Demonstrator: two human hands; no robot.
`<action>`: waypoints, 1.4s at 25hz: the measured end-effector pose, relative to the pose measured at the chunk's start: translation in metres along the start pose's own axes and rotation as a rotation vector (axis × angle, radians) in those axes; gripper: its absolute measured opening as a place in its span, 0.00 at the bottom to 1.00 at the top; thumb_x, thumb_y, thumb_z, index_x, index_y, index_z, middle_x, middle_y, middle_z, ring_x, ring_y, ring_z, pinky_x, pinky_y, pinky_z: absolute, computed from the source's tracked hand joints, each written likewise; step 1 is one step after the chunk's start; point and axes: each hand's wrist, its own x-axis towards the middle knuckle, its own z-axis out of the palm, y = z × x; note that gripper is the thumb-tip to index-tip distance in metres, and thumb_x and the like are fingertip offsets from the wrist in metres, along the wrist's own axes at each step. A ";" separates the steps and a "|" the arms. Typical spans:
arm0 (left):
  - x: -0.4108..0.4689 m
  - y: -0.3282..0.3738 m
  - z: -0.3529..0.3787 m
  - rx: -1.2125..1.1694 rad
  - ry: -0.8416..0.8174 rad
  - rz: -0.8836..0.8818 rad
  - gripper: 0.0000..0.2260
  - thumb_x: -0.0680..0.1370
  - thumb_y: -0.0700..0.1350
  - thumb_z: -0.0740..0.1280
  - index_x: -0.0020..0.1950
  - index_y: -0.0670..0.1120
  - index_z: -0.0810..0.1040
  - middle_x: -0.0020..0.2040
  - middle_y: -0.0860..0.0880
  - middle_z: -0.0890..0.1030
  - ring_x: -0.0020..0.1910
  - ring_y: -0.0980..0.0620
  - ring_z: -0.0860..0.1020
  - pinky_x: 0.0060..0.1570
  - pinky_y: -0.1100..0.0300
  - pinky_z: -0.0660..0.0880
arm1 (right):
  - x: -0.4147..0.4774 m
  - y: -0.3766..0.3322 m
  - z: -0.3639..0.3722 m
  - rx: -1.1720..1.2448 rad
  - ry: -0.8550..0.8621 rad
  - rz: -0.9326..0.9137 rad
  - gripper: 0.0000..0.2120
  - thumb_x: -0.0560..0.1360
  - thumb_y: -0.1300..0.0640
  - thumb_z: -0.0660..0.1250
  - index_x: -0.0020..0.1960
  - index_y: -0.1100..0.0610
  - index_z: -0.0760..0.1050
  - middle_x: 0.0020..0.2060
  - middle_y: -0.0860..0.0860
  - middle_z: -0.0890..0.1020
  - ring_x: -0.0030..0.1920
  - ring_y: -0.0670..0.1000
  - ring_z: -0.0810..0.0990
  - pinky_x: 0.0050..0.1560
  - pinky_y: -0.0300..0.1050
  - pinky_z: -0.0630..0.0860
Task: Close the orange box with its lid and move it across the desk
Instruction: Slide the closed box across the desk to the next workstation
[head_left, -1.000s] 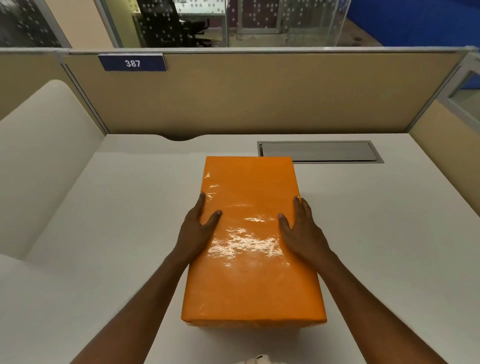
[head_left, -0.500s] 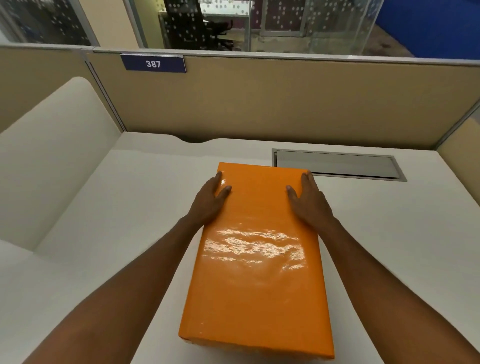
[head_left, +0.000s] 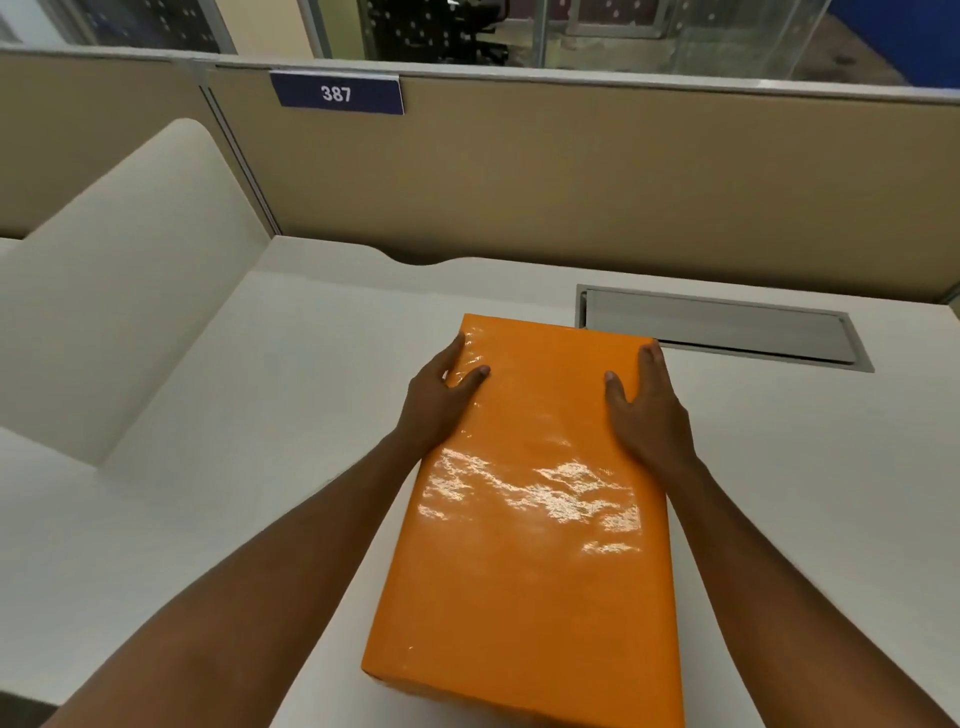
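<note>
While flanked by beige partitions (head_left: 571, 176) along its far and left edges, spreads wide and white as a desk (head_left: 218, 415), bare over most of its top. Set into the far right part of the desk: a grey cable hatch (head_left: 722, 330), long side along the far edge. On the far partition, up left: a blue tag (head_left: 336, 93) reading 387.

Mid-desk, running lengthwise from the near edge toward the far one: a box (head_left: 530, 519), glossy orange, lid on and flush all round, far right corner just overlapping the hatch's near left corner. Near end slightly turned to the right; whether resting flat on the desk or raised, cannot tell.

Clamped between both hands at its far end, well beyond its middle. Left hand (head_left: 436, 400) against the left long side, thumb over the lid, fingers along the edge. Right hand (head_left: 647, 410) mirrored on the right long side, thumb on the lid, fingers reaching almost to the far right corner. Both grips wide, palms pressed inward on the box.
</note>
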 end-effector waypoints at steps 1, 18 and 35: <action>-0.005 0.004 -0.001 0.013 0.065 0.026 0.31 0.74 0.61 0.64 0.75 0.53 0.62 0.72 0.47 0.71 0.68 0.44 0.72 0.64 0.47 0.69 | -0.001 -0.001 -0.003 0.051 -0.006 0.004 0.33 0.78 0.41 0.54 0.76 0.53 0.48 0.77 0.51 0.54 0.72 0.60 0.63 0.67 0.58 0.65; -0.207 -0.023 -0.043 -0.396 -0.065 -0.311 0.21 0.67 0.63 0.67 0.60 0.73 0.70 0.57 0.62 0.79 0.54 0.54 0.81 0.46 0.58 0.81 | -0.196 0.020 -0.030 0.638 -0.215 0.303 0.31 0.68 0.35 0.55 0.70 0.36 0.53 0.72 0.48 0.64 0.67 0.58 0.69 0.60 0.58 0.70; -0.071 -0.076 -0.162 -0.532 -0.018 -0.188 0.21 0.74 0.53 0.69 0.64 0.68 0.71 0.54 0.61 0.82 0.47 0.54 0.84 0.43 0.55 0.82 | -0.122 -0.124 0.061 0.708 -0.124 0.296 0.32 0.71 0.39 0.59 0.72 0.40 0.56 0.65 0.49 0.72 0.55 0.55 0.77 0.49 0.51 0.76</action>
